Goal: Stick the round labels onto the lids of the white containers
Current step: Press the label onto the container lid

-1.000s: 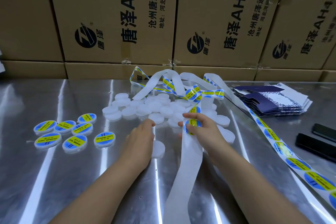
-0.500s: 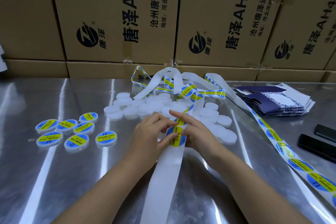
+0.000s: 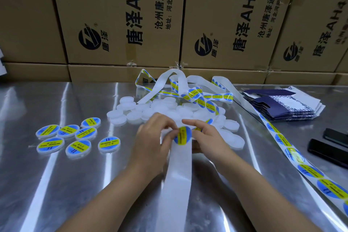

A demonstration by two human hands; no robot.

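A round blue and yellow label [image 3: 182, 135] sits at the top of the white backing strip [image 3: 177, 184], which runs toward me across the steel table [image 3: 56, 184]. My left hand [image 3: 153, 139] pinches the label's left edge with thumb and forefinger. From the other side, my right hand [image 3: 206, 135] grips the strip just right of the label, forefinger stretched over it. Behind my hands lies a pile of several unlabelled white containers [image 3: 130, 115]. Several labelled containers [image 3: 79, 148] lie flat at the left.
A long strip of labels [image 3: 282, 141] runs down the right side and tangles at the back [image 3: 195, 94]. Flat blue cartons [image 3: 282, 107] are stacked at the right, with two black phones [image 3: 329, 150] nearer me. Cardboard boxes [image 3: 116, 20] wall off the back.
My left hand left a white container on the table and came to the strip. Both hands drew together and nearer me, and the strip's label is now pinched between them.
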